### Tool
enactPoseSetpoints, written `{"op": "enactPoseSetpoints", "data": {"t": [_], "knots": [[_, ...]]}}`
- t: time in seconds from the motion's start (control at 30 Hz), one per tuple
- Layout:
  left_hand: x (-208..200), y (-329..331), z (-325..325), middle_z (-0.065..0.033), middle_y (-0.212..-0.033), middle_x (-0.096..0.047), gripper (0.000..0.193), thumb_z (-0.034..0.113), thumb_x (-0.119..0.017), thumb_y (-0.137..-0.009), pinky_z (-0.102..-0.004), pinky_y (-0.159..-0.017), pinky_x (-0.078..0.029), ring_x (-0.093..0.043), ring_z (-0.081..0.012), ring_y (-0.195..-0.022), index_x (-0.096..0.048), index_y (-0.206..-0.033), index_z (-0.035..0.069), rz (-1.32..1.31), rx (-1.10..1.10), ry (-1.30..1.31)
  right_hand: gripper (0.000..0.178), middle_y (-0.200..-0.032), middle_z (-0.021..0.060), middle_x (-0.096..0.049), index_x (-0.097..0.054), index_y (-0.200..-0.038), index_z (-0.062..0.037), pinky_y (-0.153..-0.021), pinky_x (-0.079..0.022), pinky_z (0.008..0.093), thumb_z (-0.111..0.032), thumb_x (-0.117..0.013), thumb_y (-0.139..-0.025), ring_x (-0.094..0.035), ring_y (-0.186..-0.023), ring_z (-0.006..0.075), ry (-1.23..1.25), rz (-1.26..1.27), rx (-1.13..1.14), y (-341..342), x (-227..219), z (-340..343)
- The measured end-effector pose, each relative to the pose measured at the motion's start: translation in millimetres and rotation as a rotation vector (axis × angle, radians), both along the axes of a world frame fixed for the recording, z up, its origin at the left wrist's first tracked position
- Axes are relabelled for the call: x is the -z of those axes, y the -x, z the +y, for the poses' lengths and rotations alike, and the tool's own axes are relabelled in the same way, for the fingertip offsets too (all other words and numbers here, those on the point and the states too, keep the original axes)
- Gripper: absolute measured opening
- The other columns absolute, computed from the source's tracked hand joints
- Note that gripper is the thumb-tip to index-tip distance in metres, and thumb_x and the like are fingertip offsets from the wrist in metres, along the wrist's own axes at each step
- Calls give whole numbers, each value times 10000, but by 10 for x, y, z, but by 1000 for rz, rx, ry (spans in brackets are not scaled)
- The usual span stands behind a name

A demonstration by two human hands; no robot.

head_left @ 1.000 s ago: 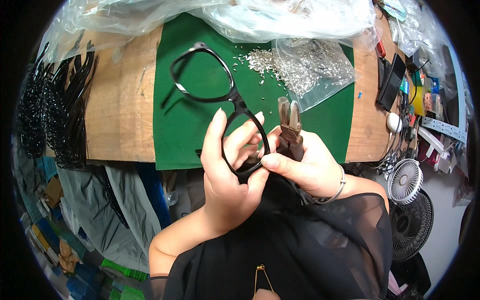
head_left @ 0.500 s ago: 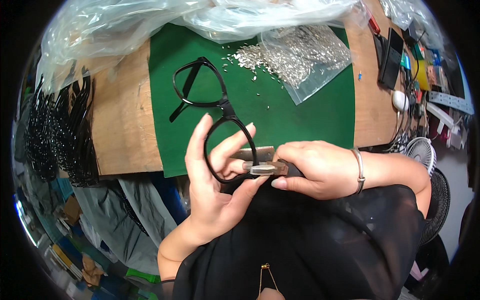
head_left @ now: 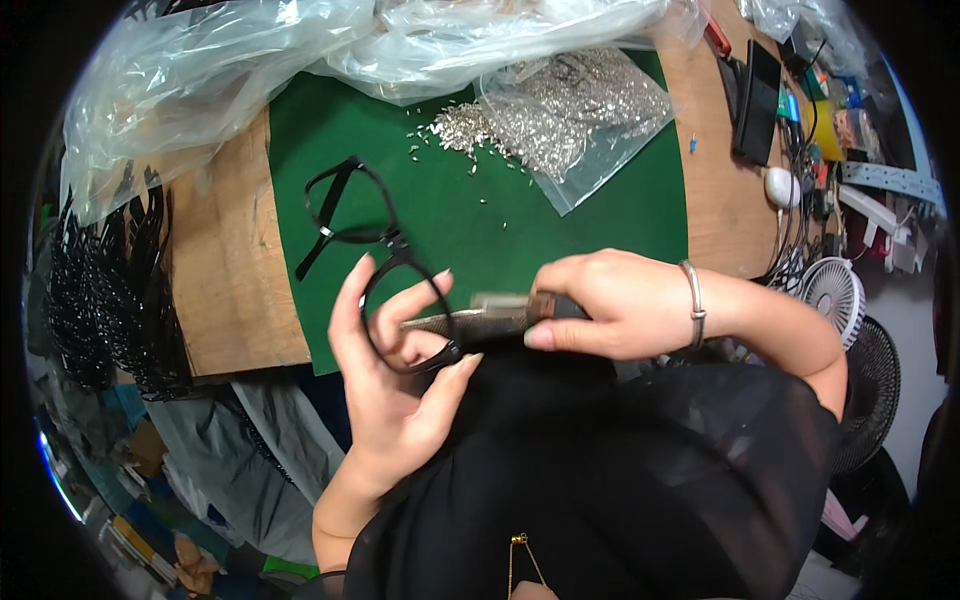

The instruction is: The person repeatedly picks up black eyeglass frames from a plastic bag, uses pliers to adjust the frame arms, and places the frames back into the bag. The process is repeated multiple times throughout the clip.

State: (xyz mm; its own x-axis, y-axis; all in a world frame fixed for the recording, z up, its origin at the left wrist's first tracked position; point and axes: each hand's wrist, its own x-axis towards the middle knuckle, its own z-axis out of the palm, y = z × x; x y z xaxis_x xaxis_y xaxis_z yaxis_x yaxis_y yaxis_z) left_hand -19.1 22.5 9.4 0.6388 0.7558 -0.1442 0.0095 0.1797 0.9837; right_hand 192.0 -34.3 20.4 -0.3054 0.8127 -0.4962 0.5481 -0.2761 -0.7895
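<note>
My left hand (head_left: 395,410) holds a black eyeglass frame (head_left: 394,240) by one rim, thumb and fingers around its lower end. One temple arm (head_left: 338,195) folds out behind the far rim. In my right hand (head_left: 620,305) is a pair of pliers (head_left: 500,302), its metal jaws slightly blurred and apart from the frame. Under the jaws, a textured metal block (head_left: 470,324) lies at the near edge of the green mat (head_left: 560,240). My right fingers hide most of the pliers' handles.
Small silvery metal pieces (head_left: 466,128) spill from a clear bag (head_left: 600,115) on the mat. Plastic sheeting (head_left: 430,45) covers the far side. Black temple arms (head_left: 110,300) hang in bundles at left. A phone (head_left: 757,105), cables and a white fan (head_left: 834,295) stand right.
The pliers have come off the rim and moved slightly right of it. My left hand has shifted left with the eyeglass frame. The whole view has also shifted somewhat.
</note>
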Motion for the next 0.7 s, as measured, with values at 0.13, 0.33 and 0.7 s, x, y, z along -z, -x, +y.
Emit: {"op": "enactPoseSetpoints", "data": {"t": [0.13,0.33,0.7], "knots": [[88,55,-15,-214,-1146,-422,906,37,-679,-673,-261,-565,-471,-520,-145,-610,-44,-1319,73,-273,-10,56,247,-774,174,-559,-504,-861,-2,-651,-455,412,-193,-610,-744,-564,-744,345,-314,-297,177,-20,504,-51],[21,98,-50,-223,-1114,-463,792,-111,-539,-755,-260,-701,-486,-573,-136,-743,-37,-1323,119,-114,-99,183,177,-753,123,-539,-506,-827,-29,-646,-452,400,-103,-606,-702,-562,-743,303,-487,-481,143,5,663,216],[-23,120,-127,-112,-982,-505,109,113,-436,-902,-250,-761,-434,-489,-111,-811,-385,-902,17,-77,81,406,128,-693,130,-555,-522,-816,-3,-577,-442,329,-62,-600,-733,-568,-639,246,-251,-20,453,210,76,145]]}}
